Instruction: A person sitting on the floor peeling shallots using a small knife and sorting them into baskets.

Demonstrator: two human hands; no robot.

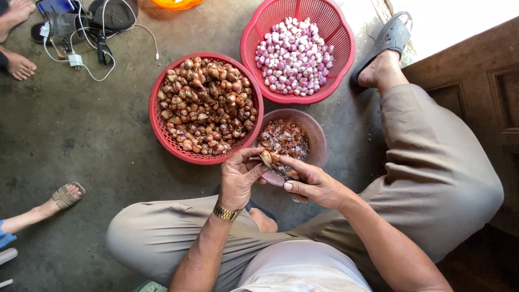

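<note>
Head view looks down on a person sitting cross-legged on a concrete floor (81, 135). Left hand (238, 178) and right hand (313, 184) meet just over the near rim of a small brown bowl (316, 135) that holds peelings. Left grip is closed on a shallot (272, 157), thumb and fingertips pinching it. Right grip is closed on a small knife (275, 168) whose blade lies against the shallot. A gold watch (225, 212) sits on the left wrist.

Touching the bowl on its left is a red basket (162, 130) heaped with unpeeled brown shallots. Just beyond the bowl stands a pink basket (346, 48) of peeled, pale purple shallots. Right of the bowl, the person's foot in a grey sandal (392, 38) rests beside the pink basket. Well left of the bowl, other people's bare and sandalled feet show at the frame edge, with cables (81, 59) and small devices far beyond the red basket.
</note>
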